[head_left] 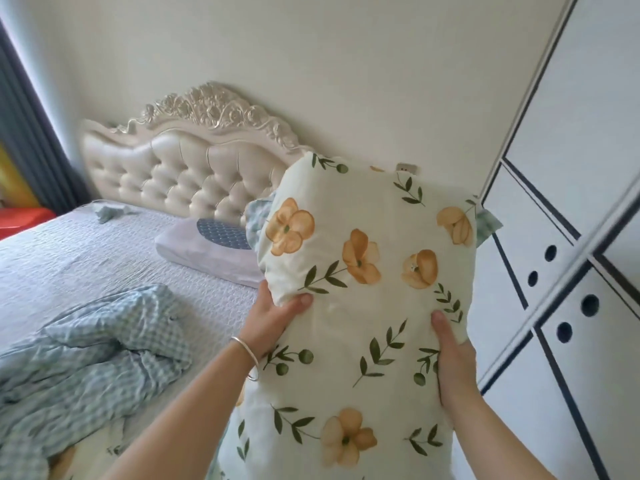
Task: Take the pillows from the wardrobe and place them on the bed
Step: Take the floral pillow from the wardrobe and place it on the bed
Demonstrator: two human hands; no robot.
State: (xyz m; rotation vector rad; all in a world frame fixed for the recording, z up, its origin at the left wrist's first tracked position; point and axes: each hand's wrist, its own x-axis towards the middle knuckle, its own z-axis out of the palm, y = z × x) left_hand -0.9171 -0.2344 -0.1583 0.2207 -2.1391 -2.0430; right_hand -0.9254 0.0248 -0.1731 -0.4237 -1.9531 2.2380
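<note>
A cream pillow (363,299) printed with orange flowers and green leaves is held upright in front of me, beside the bed. My left hand (273,320), with a silver bangle on the wrist, grips its left edge with the thumb on the front. On the pillow's right side, my right hand (453,358) holds it with the thumb pressed into the fabric. The bed (104,251) with a pale quilted cover lies to the left. The white wardrobe (568,216) with dark trim stands at the right, its doors closed as far as I can see.
A flat white pillow with a blue oval patch (214,247) lies near the tufted cream headboard (180,168). A crumpled blue checked blanket (90,355) covers the bed's near part. A dark curtain (31,133) hangs at the far left. A wall socket (407,167) sits above the held pillow.
</note>
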